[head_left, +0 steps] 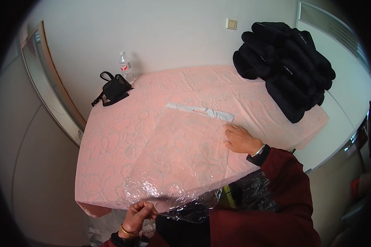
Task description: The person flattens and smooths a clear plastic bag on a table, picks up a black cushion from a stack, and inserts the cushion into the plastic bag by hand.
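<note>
A large clear plastic bag (181, 152) lies spread over the pink patterned cloth, its near end hanging past the table's front edge. Across its far end runs a white strip (200, 111) with a slot in it. Low in the view, my left hand (139, 216) pinches the bag's near edge between thumb and fingers. My right hand (242, 139) rests palm down at the bag's right side, just below the strip's right end. Its fingers are apart and loosely bent, with nothing visible in them.
The pink cloth (107, 152) covers the table. Several black padded items (286, 66) are heaped at the back right. A water bottle (125, 66) and a black strapped pouch (114, 88) stand at the back left. A wall socket (231, 24) is behind.
</note>
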A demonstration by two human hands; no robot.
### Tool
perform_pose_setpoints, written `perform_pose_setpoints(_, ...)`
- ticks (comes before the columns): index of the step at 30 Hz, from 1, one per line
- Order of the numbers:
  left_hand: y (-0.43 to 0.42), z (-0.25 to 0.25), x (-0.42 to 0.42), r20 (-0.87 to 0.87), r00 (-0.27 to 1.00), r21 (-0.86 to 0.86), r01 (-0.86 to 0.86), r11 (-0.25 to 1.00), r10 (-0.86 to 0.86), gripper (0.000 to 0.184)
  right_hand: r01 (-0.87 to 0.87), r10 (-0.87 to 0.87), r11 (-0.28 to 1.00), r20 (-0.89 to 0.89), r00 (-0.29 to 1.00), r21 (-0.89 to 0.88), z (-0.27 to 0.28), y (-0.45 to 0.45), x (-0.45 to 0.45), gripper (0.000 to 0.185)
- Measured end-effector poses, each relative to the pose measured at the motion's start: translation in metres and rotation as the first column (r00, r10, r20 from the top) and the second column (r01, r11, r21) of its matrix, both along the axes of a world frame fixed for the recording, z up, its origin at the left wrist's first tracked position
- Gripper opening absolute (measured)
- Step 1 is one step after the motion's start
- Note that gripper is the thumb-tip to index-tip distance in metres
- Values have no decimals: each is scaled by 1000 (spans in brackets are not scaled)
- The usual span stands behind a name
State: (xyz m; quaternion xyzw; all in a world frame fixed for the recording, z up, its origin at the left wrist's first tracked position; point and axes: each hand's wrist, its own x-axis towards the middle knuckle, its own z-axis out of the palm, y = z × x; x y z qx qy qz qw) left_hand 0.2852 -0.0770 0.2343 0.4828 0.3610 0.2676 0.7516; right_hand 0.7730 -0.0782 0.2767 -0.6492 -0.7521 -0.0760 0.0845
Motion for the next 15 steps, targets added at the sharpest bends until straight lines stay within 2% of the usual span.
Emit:
perform_pose_setpoints(1, -5, -6, -3, -98, 989, -23, 107, 994, -109, 31, -70, 73, 996, -49, 996, 51, -6, 0, 6, 31)
perform_pose_setpoints(3, -17, -19, -10, -283, 905, -104, 301, 948, -318, 30, -55, 56, 998, -51, 997, 23, -2, -1, 6, 32)
perform_pose_setpoints(5, -34, -30, -2, -286, 920, -138, 238, 961, -269, 27, -35, 33, 999, -45, 998, -41, 1, -1, 2, 34)
perform_pose_setpoints(7, -48, -37, 13, -278, 946, -190, 115, 975, -166, 23, -6, 5, 999, -31, 1000, -37, -1, 0, -3, 32)
perform_pose_setpoints(8, -49, -37, 18, -280, 945, -189, 117, 975, -168, 23, 24, -24, 999, -8, 1000, -33, -1, 0, -6, 31)
perform_pose_setpoints(11, -47, -37, 32, -56, 994, -111, 82, 990, -89, 28, 82, -81, 996, 15, 997, -43, 2, -3, -9, 27)
perform_pose_setpoints(12, -45, -33, 33, -52, 995, -111, 83, 990, -89, 28, 104, -103, 993, 11, 995, -58, 2, -4, -10, 25)
perform_pose_setpoints(15, -23, -10, 20, 110, 992, -2, -61, 998, 61, 24, 121, -124, 988, -21, 992, -96, 6, -13, -18, 23)
